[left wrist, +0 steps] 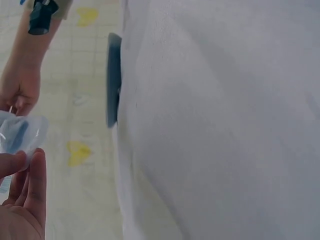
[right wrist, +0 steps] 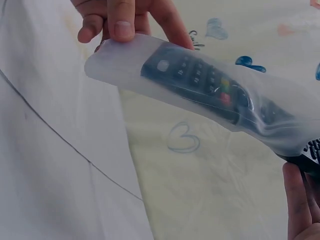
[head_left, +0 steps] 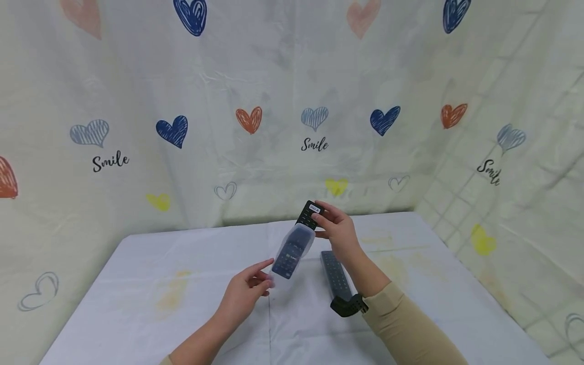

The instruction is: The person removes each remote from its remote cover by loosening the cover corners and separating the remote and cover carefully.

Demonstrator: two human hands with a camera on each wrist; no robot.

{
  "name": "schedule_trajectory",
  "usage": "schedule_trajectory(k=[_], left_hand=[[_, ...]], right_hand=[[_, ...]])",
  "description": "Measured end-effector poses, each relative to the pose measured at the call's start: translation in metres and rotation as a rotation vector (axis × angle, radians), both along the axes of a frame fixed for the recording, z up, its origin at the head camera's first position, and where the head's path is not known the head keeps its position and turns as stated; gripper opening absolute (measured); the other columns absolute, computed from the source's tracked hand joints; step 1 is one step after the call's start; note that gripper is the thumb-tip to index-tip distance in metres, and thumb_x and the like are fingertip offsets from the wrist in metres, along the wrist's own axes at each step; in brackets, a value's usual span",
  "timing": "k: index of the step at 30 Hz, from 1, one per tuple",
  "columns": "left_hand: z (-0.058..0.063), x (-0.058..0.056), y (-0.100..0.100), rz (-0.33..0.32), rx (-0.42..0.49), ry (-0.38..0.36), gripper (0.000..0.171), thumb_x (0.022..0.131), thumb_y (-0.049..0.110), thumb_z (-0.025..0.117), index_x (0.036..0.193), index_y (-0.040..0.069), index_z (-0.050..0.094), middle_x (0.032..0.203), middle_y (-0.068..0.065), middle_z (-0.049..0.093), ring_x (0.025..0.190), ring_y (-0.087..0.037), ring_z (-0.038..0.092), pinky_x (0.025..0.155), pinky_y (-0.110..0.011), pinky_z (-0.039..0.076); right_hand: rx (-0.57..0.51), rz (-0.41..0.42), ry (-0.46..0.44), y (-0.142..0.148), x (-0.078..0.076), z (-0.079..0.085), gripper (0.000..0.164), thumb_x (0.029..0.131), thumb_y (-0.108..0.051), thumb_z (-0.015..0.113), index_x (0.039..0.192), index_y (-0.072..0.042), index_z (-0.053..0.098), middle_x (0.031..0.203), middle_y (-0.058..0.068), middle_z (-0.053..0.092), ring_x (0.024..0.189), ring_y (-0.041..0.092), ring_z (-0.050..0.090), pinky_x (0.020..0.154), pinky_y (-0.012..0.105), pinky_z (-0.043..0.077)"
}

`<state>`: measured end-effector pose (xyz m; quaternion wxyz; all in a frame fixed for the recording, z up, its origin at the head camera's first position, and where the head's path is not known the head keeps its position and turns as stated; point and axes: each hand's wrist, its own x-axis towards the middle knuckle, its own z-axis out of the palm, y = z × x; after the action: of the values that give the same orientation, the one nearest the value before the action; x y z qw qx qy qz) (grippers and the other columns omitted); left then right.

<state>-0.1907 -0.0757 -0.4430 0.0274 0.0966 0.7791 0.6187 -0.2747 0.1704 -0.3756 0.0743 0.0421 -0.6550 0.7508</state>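
A black remote control (head_left: pixel 307 215) is held above the table, tilted, its lower part inside a translucent plastic sleeve (right wrist: pixel 107 62). My right hand (head_left: pixel 342 233) grips the bare upper end, which carries a white label. At the sleeve's lower end, my left hand (head_left: pixel 246 293) pinches the loose plastic between thumb and fingers. Through the cloudy film in the right wrist view, the buttons show dimly, with red, yellow and green ones among them. A second remote control (head_left: pixel 336 274), dark grey, lies on the table beneath my right forearm.
A white cloth (head_left: pixel 205 329) with faint yellow marks covers the table (head_left: pixel 128 284). Behind it hangs a pale curtain (head_left: pixel 274 167) printed with hearts and "Smile". A black band (head_left: pixel 347 305) with a device sits on the right wrist.
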Motion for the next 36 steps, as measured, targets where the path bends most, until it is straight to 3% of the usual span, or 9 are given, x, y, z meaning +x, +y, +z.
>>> schedule_trajectory(k=[10,16,20,28,36], left_hand=[[-0.002,0.002,-0.016,-0.078,-0.092,-0.015,0.045,0.092,0.007,0.070,0.135,0.018,0.063,0.093,-0.006,0.064,0.086,-0.031,0.068,0.070,-0.028,0.059],[-0.004,0.004,-0.017,-0.061,-0.136,-0.001,0.048,0.091,0.015,0.073,0.137,0.019,0.061,0.103,-0.003,0.068,0.093,-0.020,0.070,0.078,-0.031,0.059],[-0.003,0.001,-0.013,-0.013,-0.163,0.043,0.043,0.091,0.022,0.074,0.133,0.022,0.064,0.106,0.001,0.069,0.097,-0.015,0.068,0.082,-0.031,0.058],[-0.002,0.001,-0.002,0.010,-0.127,0.068,0.035,0.091,0.018,0.073,0.126,0.019,0.069,0.097,0.000,0.067,0.088,-0.018,0.065,0.072,-0.026,0.057],[-0.002,0.001,0.000,0.002,-0.078,0.056,0.036,0.093,0.008,0.069,0.128,0.016,0.067,0.096,-0.004,0.067,0.087,-0.018,0.066,0.071,-0.025,0.059]], right_hand=[[-0.016,0.037,0.044,0.006,0.002,0.000,0.046,0.094,-0.006,0.067,0.139,-0.002,0.056,0.115,0.014,0.063,0.095,0.019,0.069,0.071,0.039,0.061],[0.034,0.098,0.049,0.003,0.001,0.000,0.045,0.094,-0.010,0.068,0.138,-0.005,0.057,0.115,0.014,0.064,0.097,0.021,0.069,0.072,0.042,0.061],[0.080,0.147,0.036,-0.001,0.000,0.001,0.046,0.094,-0.012,0.069,0.139,-0.008,0.058,0.120,0.017,0.064,0.099,0.024,0.069,0.073,0.043,0.061],[0.117,0.169,-0.002,-0.005,-0.004,0.003,0.046,0.095,-0.014,0.068,0.140,-0.012,0.058,0.126,0.019,0.062,0.103,0.028,0.068,0.075,0.043,0.060],[0.065,0.128,0.010,0.000,-0.006,0.005,0.045,0.095,-0.011,0.068,0.139,-0.009,0.058,0.119,0.016,0.063,0.098,0.023,0.069,0.075,0.042,0.060]])
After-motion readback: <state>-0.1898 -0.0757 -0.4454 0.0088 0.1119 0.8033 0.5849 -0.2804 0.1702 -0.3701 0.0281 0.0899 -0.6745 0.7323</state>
